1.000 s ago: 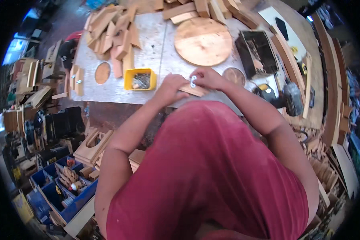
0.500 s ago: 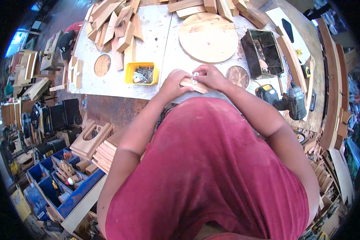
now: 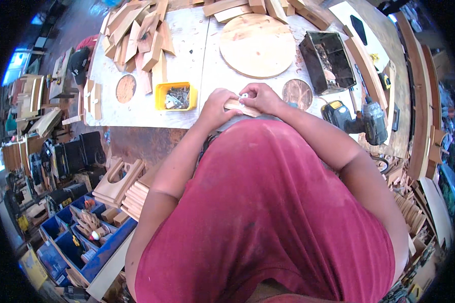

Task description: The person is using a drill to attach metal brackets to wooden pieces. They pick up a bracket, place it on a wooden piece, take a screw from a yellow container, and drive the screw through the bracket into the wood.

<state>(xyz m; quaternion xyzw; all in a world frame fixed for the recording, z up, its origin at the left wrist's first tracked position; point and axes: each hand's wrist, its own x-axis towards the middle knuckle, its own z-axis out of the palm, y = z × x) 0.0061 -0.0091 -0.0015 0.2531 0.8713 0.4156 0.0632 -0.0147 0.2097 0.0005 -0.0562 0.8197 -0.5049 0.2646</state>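
Observation:
At the table's near edge my left hand [image 3: 218,107] is closed around the left end of a small wooden piece [image 3: 248,110]. My right hand [image 3: 264,99] pinches a small white bracket [image 3: 244,96] against the top of that piece, its fingers partly hiding it. A yellow bin [image 3: 158,96] of screws and small metal parts stands to the left of my hands. On the right, a cordless drill [image 3: 373,121] with a yellow-and-black battery lies beyond my right forearm.
A round wooden board [image 3: 258,45] lies beyond my hands, with a pile of wood offcuts [image 3: 151,43] to its left. An open dark metal box [image 3: 313,55] stands right. A blue divided crate [image 3: 83,260] and stacked wooden parts [image 3: 117,184] are lower left. Another person [image 3: 80,63] is far left.
The whole view has shifted slightly. My right fingers have come lower over the white bracket on the wooden piece, while my left hand keeps its hold.

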